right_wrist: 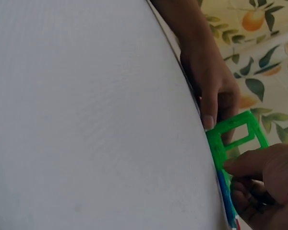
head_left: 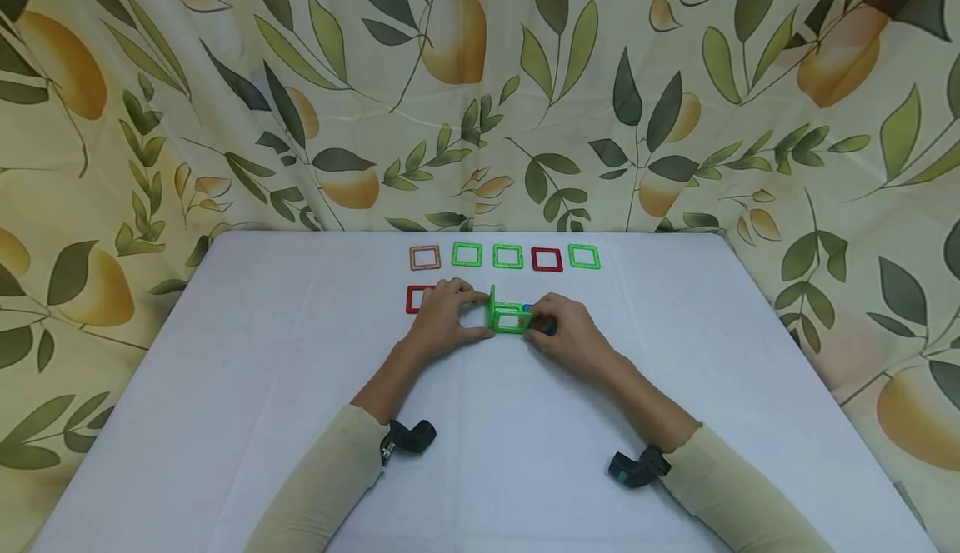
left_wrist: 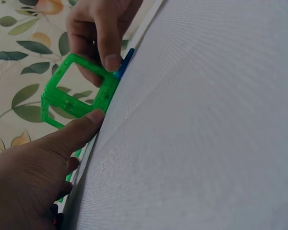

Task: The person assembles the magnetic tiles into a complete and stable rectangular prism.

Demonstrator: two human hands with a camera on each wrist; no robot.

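Several green magnetic tiles (head_left: 512, 321) stand joined on the white table, some upright and some lower, like a small open box. My left hand (head_left: 444, 318) holds the structure's left side between thumb and fingers; in the left wrist view the thumb (left_wrist: 89, 122) presses a lower corner. With thumb and fingertips, my right hand (head_left: 573, 332) pinches the right end of the green tiles. A blue tile (left_wrist: 125, 62) lies beside that end, partly hidden under the right hand. In the right wrist view, the right hand (right_wrist: 264, 179) covers part of the green frame.
A row of flat tiles lies at the back: an orange one (head_left: 425, 246), green ones such as the middle one (head_left: 507, 246), and a red one (head_left: 547, 249). Another red tile (head_left: 410, 300) is partly behind my left hand. A leaf-patterned curtain (head_left: 480, 120) hangs behind the table (head_left: 300, 353).
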